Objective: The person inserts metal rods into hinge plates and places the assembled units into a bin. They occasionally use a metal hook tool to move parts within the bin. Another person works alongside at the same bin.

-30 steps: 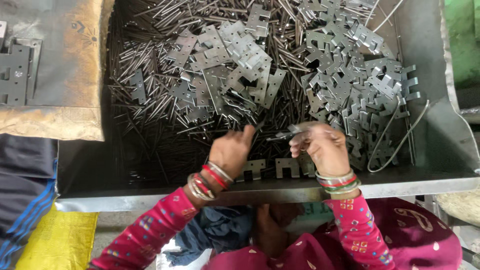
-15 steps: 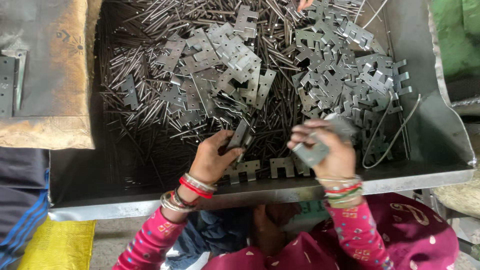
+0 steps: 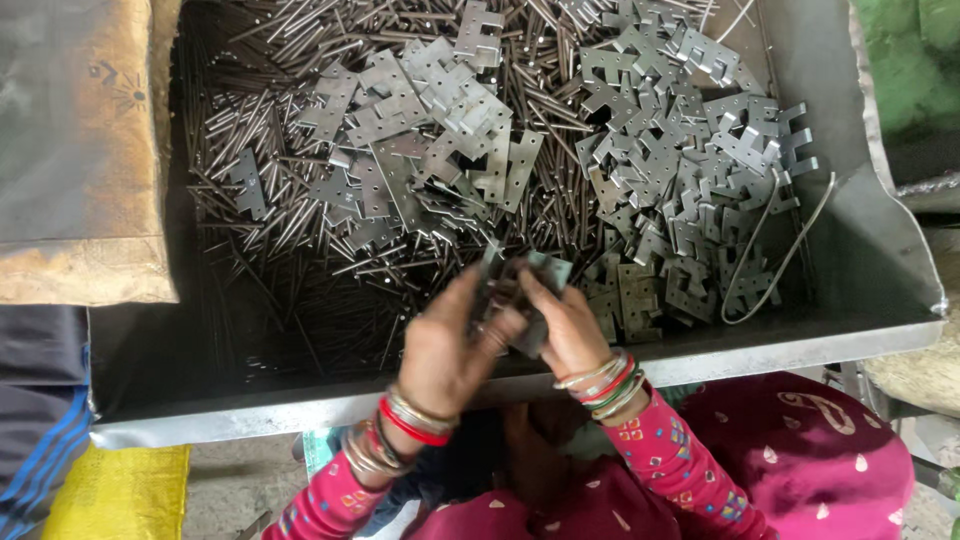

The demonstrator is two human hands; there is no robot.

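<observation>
Over the near edge of a metal tray [image 3: 860, 250], my left hand [image 3: 445, 345] and my right hand [image 3: 565, 325] meet, both closed on grey metal hinge leaves [image 3: 520, 290] held between them. The hands blur, so how the leaves fit together is unclear. Bangles ring both wrists, and the sleeves are pink. The tray holds a pile of hinge plates [image 3: 690, 170] on the right, flatter plates [image 3: 430, 130] in the middle, and many thin steel pins [image 3: 270, 230] spread beneath.
A bent wire loop [image 3: 780, 250] lies on the right pile. A worn brown sack [image 3: 80, 150] covers the surface left of the tray. A yellow cloth [image 3: 115, 490] and blue striped fabric [image 3: 40, 440] lie at lower left. Pink clothing fills the bottom.
The hands have come together at the tray's near middle. Half a second ago each held a separate hinge leaf apart; now the leaves are pressed together between them.
</observation>
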